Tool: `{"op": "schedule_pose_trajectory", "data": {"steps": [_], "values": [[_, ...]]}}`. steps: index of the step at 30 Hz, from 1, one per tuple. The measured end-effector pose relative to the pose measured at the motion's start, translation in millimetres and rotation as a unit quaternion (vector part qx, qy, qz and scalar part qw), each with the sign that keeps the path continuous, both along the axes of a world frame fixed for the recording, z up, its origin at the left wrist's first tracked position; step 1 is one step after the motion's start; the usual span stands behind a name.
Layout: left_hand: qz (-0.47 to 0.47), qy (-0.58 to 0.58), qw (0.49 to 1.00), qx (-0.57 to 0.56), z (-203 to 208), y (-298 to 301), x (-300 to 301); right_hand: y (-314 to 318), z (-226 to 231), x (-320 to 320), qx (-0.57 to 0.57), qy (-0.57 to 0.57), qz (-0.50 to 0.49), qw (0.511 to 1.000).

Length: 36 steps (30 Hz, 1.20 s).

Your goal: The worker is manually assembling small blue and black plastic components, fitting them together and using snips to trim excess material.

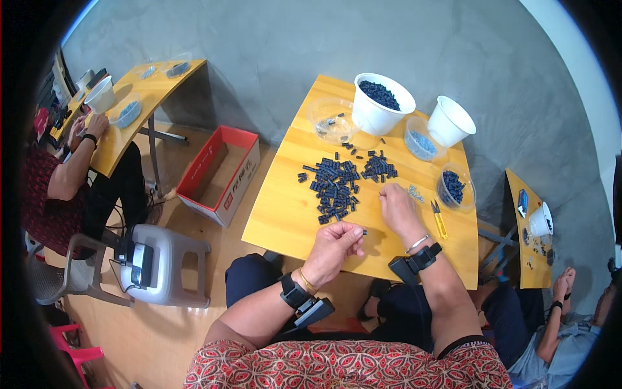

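Observation:
Between the thumb and fingertips of my left hand (332, 251) is a small dark plastic piece (364, 232), just over the near part of the yellow table (278, 220). My right hand (398, 209) is lowered to the tabletop with its fingers pinched together; whatever they hold is hidden. Just beyond it lies a small pile of black plastic pieces (379, 167). A larger heap of similar black pieces (334, 185) spreads to its left. Close by on the right are several tiny pale bluish parts (415, 193) and yellow-handled thread snips (439, 219).
At the table's far side stand a white bucket (382, 118) of dark pieces, another white bucket (453, 120) and clear tubs (324, 133). A red-edged cardboard box (223, 174) and grey stool (170, 259) are on the floor. Other people work at tables left and right.

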<state>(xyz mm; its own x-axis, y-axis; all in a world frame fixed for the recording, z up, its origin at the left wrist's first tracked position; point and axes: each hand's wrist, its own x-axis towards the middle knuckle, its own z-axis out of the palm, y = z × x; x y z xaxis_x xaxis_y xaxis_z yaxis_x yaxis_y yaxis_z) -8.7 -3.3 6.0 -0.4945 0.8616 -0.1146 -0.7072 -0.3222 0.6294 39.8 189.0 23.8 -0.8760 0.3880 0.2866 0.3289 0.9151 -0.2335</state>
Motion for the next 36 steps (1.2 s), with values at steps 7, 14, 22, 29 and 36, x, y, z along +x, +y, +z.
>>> {"op": "schedule_pose_trajectory", "data": {"steps": [7, 14, 22, 29, 36], "values": [[-0.017, -0.042, 0.998, 0.034, 0, 6, 5, -16, -7, 14, 0.04, 0.032, 0.069, 0.996], [-0.027, -0.06, 0.997, 0.044, -2, 11, 5, -15, -12, 18, -0.013, 0.079, 0.114, 0.99], [-0.035, -0.108, 0.992, 0.057, -6, 11, 0, -30, 23, 42, -0.445, 0.084, 0.066, 0.889], [-0.027, -0.085, 0.994, 0.07, -4, 9, 3, -51, 34, 48, -0.508, 0.107, 0.118, 0.846], [-0.022, -0.07, 0.995, 0.061, 0, 9, 3, -52, 28, 45, -0.508, 0.135, 0.134, 0.84]]}}
